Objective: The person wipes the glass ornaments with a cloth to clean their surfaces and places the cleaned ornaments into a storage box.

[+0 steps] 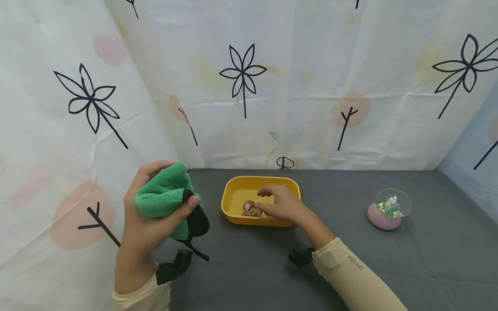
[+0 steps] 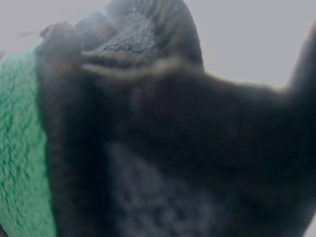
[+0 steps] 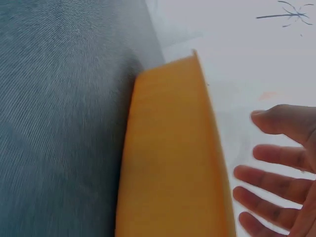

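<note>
My left hand [image 1: 149, 224] grips a folded plush cloth [image 1: 161, 194], green with a dark side and a dark loop hanging below, raised at the left. In the left wrist view the dark side of the cloth [image 2: 158, 148] fills most of the picture, blurred. Over the yellow tray [image 1: 235, 194] is my right hand [image 1: 285, 205]. Its fingers are spread and loosely bent, with nothing between them in the right wrist view. A small ornament [image 1: 249, 208], with a brown rounded top and some green, lies inside the tray near the right thumb; part of it is hidden.
A pink-based ornament [image 1: 383, 218] with a clear dome and glittery filling stands on the grey table [image 1: 428, 259] to the right. Behind the table hangs a white curtain [image 1: 303, 52] with flower prints, which also runs along the left side.
</note>
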{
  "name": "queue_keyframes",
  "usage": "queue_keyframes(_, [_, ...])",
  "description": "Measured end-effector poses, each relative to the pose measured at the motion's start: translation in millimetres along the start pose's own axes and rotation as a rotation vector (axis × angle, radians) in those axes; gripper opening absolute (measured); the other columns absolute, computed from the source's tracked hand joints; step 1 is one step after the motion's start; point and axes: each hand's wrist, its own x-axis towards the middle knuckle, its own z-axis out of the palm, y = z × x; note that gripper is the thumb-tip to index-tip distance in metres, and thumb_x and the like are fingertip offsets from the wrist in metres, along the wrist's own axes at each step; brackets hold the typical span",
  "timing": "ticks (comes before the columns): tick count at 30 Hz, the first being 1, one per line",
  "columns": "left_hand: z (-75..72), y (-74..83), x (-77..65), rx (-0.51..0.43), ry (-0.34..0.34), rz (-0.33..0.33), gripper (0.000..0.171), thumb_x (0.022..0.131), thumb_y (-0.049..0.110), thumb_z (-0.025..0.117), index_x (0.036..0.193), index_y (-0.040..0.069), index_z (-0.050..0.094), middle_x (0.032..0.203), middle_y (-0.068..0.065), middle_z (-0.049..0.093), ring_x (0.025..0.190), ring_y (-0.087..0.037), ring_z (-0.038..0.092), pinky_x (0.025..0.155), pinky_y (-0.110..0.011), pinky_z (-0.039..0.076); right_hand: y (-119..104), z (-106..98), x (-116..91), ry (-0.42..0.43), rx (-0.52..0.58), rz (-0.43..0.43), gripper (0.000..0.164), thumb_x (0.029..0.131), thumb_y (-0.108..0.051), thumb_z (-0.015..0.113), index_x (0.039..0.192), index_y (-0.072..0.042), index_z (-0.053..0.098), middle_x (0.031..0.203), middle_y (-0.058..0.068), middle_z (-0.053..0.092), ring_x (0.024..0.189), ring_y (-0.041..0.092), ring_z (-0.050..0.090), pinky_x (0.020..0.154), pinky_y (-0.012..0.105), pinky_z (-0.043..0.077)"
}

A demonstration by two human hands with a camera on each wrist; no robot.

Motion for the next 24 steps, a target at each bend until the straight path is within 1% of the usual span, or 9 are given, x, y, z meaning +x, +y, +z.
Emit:
queue_keyframes(6, [5.0,0.4,-1.6,0.034,-0.032,-0.024,0.081,0.060,-0.017,0.090,0.134,-0.009,0.060,0.107,-0.007,0.069,0.085,-0.014,0.066,0.079,-0.022,0.056,9,-26,-27,0.123,0.028,-0.078,0.032,0.099,-0.025,0.077,0.126,-0.008,0.074,0.127,0.013,0.074,0.122,0.036,0.066,0.103,0.061,0.054])
queue_keyframes(10, [8.7,0.7,-1.8,0.027,-0.051,-0.049,0.082,0.061,-0.016,0.091,0.137,-0.005,0.061,0.108,-0.009,0.069,0.087,-0.016,0.065,0.079,-0.022,0.057,15,-46,-46,0.227,0.011,-0.134,0.027,0.097,-0.020,0.080,0.121,-0.010,0.075,0.121,0.008,0.075,0.116,0.030,0.069,0.100,0.057,0.057])
queue_keyframes(12, [10.0,0.9,-2.0,0.031,-0.054,-0.059,0.082,0.061,-0.015,0.091,0.137,-0.004,0.061,0.109,-0.009,0.069,0.088,-0.017,0.065,0.079,-0.022,0.057,20,-58,-57,0.285,-0.026,-0.158,0.026,0.095,-0.018,0.082,0.119,-0.013,0.075,0.120,0.005,0.075,0.113,0.025,0.070,0.097,0.050,0.059])
queue_keyframes(14, [10.9,1.1,-2.0,0.035,-0.058,-0.060,0.083,0.061,-0.015,0.091,0.138,-0.003,0.061,0.109,-0.009,0.069,0.088,-0.017,0.065,0.080,-0.022,0.057,26,-70,-69,0.351,-0.063,-0.189,0.027,0.093,-0.014,0.084,0.119,-0.014,0.076,0.120,0.003,0.075,0.112,0.021,0.069,0.096,0.040,0.059])
queue_keyframes(18, [11.8,1.2,-1.5,0.047,-0.059,-0.060,0.083,0.062,-0.013,0.092,0.138,-0.001,0.062,0.109,-0.009,0.069,0.089,-0.017,0.065,0.082,-0.023,0.057,42,-96,-92,0.487,-0.138,-0.231,0.035,0.087,-0.004,0.086,0.119,-0.014,0.076,0.122,0.004,0.074,0.118,0.007,0.062,0.097,0.015,0.047])
queue_keyframes(20, [12.0,1.5,-1.1,0.049,-0.059,-0.060,0.082,0.062,-0.013,0.092,0.137,0.000,0.062,0.110,-0.008,0.070,0.090,-0.018,0.066,0.084,-0.023,0.057,52,-110,-104,0.542,-0.158,-0.226,0.040,0.084,0.000,0.086,0.120,-0.012,0.076,0.124,0.006,0.073,0.123,-0.003,0.057,0.099,0.008,0.040])
queue_keyframes(21, [12.1,1.6,-0.9,0.047,-0.059,-0.059,0.082,0.062,-0.013,0.092,0.137,0.000,0.062,0.110,-0.009,0.069,0.091,-0.018,0.066,0.084,-0.023,0.057,56,-117,-110,0.563,-0.164,-0.210,0.041,0.083,0.001,0.086,0.121,-0.011,0.076,0.125,0.004,0.072,0.124,-0.008,0.053,0.100,0.005,0.037])
queue_keyframes(22, [12.2,1.5,-0.8,0.046,-0.060,-0.057,0.082,0.062,-0.013,0.092,0.137,-0.001,0.062,0.110,-0.009,0.069,0.090,-0.017,0.065,0.084,-0.023,0.057,59,-123,-117,0.583,-0.157,-0.192,0.043,0.083,0.003,0.086,0.122,-0.010,0.076,0.125,0.001,0.072,0.123,-0.011,0.051,0.100,0.004,0.036])
queue_keyframes(24, [12.7,1.4,-0.8,0.038,-0.066,-0.056,0.082,0.062,-0.013,0.092,0.137,-0.001,0.062,0.110,-0.009,0.069,0.091,-0.018,0.065,0.084,-0.024,0.057,66,-134,-132,0.615,-0.146,-0.132,0.043,0.083,0.003,0.086,0.123,-0.009,0.075,0.126,-0.011,0.069,0.121,-0.017,0.049,0.098,0.001,0.033])
